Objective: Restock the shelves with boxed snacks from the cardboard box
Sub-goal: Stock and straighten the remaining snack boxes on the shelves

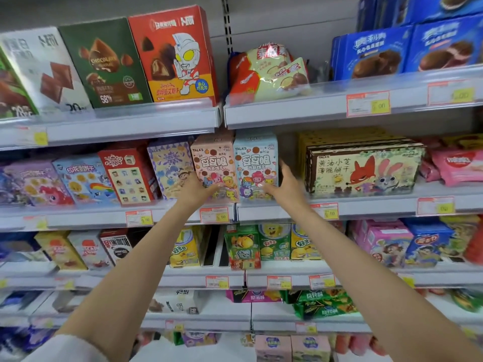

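Observation:
Two snack boxes stand side by side on the second shelf (pixel 366 207) from the top: a pink box (pixel 213 163) and a light blue box (pixel 254 158), both with cartoon ponies. My left hand (pixel 196 190) holds the pink box at its lower left corner, thumb across the front. My right hand (pixel 286 184) grips the blue box at its lower right side, fingers up the side and thumb on the front. Both boxes are upright and touch each other. The cardboard box is out of view.
A purple patterned box (pixel 170 168) stands just left of the pink one. A wide brown fox-and-rabbit biscuit box (pixel 366 165) sits to the right, with a dark gap between it and the blue box. Packed shelves lie above and below, with price tags (pixel 214 215) along the rails.

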### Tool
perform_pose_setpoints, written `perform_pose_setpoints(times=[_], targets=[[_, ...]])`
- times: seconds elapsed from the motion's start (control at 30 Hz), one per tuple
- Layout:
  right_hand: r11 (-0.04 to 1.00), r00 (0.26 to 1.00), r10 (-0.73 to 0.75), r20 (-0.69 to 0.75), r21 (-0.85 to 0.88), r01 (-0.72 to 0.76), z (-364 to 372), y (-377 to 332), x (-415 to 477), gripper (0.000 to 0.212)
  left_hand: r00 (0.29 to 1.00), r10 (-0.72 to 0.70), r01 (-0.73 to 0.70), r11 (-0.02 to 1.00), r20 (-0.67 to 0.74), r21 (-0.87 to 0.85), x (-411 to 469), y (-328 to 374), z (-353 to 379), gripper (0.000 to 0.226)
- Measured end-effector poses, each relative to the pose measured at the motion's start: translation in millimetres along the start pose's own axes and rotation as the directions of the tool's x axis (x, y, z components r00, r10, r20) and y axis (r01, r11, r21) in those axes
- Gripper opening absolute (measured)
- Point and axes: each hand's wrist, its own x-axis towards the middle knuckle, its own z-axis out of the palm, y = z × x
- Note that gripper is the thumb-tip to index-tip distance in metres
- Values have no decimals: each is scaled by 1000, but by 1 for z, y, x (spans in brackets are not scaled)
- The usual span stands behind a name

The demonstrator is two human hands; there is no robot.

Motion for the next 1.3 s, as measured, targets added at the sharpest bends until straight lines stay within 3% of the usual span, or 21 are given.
perform_pose_setpoints(times=[0.3, 0.5, 0.6, 0.67, 0.73, 0.77, 0.83, 0.9, 1.0, 1.07, 1.17, 1.3], targets=[[996, 999, -39, -30, -84, 37, 5, 5, 3, 67, 999, 39, -38, 999, -32, 28, 2, -4, 6, 47], [993, 990, -62, -129, -108, 48, 6, -5, -17, 71, 998, 48, -46, 997, -38, 65, -4, -6, 3, 55], [980, 922, -194, -335, -33, 194, 19, -8, -49, 62, 987, 137, -129, 987, -80, 96, -13, -11, -3, 46], [914, 817, -403, -413, -134, 384, 34, -9, -70, 50, 969, 201, -174, 968, -147, 178, -22, -19, -11, 44], [797, 705, -604, -372, -300, 524, 49, -10, -77, 39, 901, 327, -243, 925, -286, 293, -29, -29, -23, 41], [742, 681, -667, -303, -348, 573, 57, -14, -77, 35, 826, 432, -304, 882, -362, 360, -28, -37, -31, 38], [674, 678, -721, -144, -374, 637, 73, -26, -74, 33, 660, 598, -362, 783, -454, 505, -20, -53, -46, 36], [642, 686, -728, -27, -381, 666, 87, -41, -69, 31, 614, 651, -359, 734, -446, 576, -9, -60, -63, 47], [608, 693, -716, 89, -410, 680, 105, -56, -61, 30, 639, 713, -415, 636, -290, 650, 11, -63, -86, 67], [573, 687, -710, 155, -439, 692, 113, -62, -58, 32, 712, 678, -397, 601, -179, 694, 22, -62, -96, 78], [547, 683, -699, 213, -457, 702, 121, -69, -55, 32, 785, 606, -350, 604, -127, 716, 32, -52, -109, 84], [530, 676, -698, 237, -464, 710, 123, -73, -55, 30, 869, 479, -284, 683, -119, 673, 44, -43, -118, 78]])
